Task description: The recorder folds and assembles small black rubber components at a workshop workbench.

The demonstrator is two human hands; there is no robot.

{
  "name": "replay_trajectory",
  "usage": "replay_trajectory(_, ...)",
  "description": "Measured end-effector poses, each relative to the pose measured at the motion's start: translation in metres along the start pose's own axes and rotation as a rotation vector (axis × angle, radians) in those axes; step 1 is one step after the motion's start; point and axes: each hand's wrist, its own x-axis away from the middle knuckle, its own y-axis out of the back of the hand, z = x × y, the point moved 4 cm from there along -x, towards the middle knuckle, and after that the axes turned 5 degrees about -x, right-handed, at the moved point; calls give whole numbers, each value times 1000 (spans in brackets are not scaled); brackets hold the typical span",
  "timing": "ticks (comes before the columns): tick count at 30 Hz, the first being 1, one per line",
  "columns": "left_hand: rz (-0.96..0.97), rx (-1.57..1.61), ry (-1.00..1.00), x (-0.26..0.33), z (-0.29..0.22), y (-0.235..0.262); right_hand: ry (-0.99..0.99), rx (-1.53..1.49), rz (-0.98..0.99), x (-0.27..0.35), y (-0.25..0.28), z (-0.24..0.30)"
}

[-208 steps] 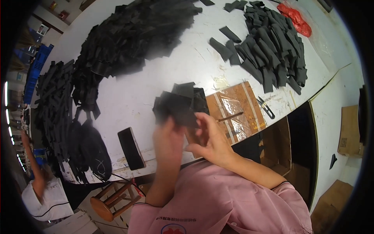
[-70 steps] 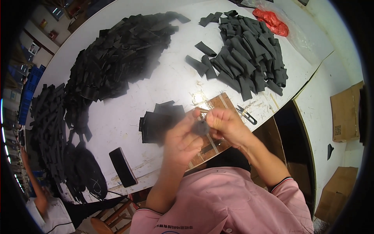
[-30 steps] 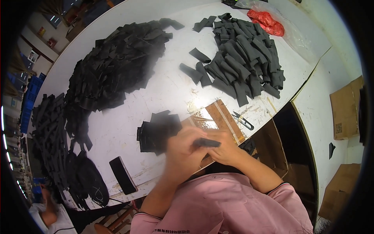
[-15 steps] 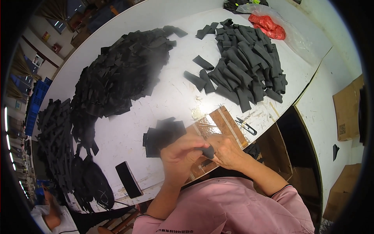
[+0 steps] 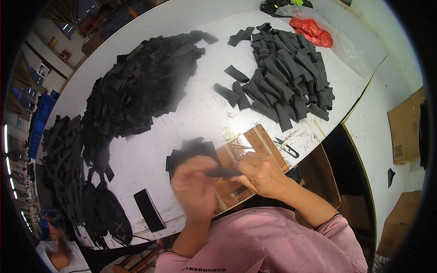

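Note:
A dark grey fabric piece [image 5: 224, 172] stretches between my two hands above the front edge of the table. My right hand [image 5: 263, 175] is closed on its right end. My left hand [image 5: 193, 186], smeared by motion, is at the other end and looks closed around it. Just beyond my left hand lies a small stack of flat dark fabric pieces [image 5: 195, 148], partly covered by that hand. Under the hands is a brown board [image 5: 261, 141] with pale strips across it. Thin rods or needles [image 5: 241, 146] lie on the board.
Thread snips [image 5: 287, 148] lie right of the board. A large heap of flat dark pieces [image 5: 141, 86] spreads at the far left, rolled tube-like pieces [image 5: 287, 68] at the far right. A phone [image 5: 149, 209] lies near the front edge. A red bag [image 5: 312, 32] sits at the back.
My left hand has moved left, away from my right hand. The fabric piece, earlier bunched between the fingers, is now drawn out lengthwise between both hands.

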Motion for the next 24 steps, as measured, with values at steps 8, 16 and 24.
replay_trajectory(8,-9,-27,46,6,10,14,-101,11,97,6,-21,-11)
replay_trajectory(16,-386,-847,141,-16,43,119,-298,-915,-366,-54,69,-37)
replay_trajectory(24,-139,-1584,308,-20,87,170,-800,-901,-6,58,-43,-27)
